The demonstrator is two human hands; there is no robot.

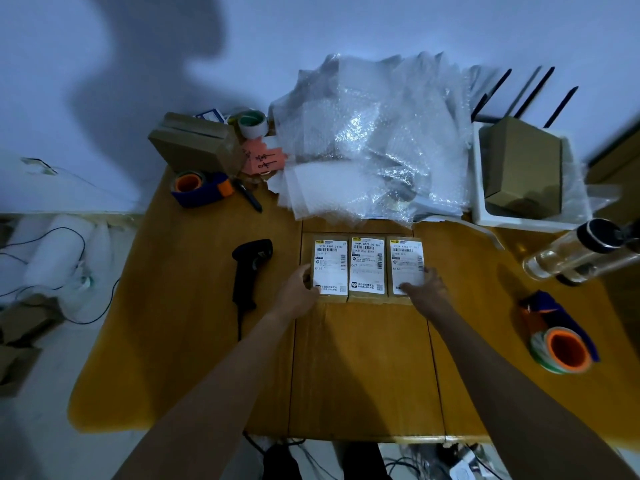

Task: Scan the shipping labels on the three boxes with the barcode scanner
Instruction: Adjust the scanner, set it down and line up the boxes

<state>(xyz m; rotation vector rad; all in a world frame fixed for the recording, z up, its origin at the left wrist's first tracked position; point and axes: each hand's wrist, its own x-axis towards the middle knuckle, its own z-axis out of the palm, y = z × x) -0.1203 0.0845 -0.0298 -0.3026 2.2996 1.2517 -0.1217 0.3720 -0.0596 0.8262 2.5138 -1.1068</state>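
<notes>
Boxes point(367, 268) three abreast, labels up, steadied by left hand point(298, 293) and right hand point(423, 289), fingers loosely spread on outer ones; barcode scanner point(250, 268) lies unheld left of them, so pickup comes next.

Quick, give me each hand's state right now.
Left hand: open, fingers resting against the left box, gripping nothing.
Right hand: open, fingers lying on the right box, gripping nothing.
The barcode scanner lies untouched.
</notes>
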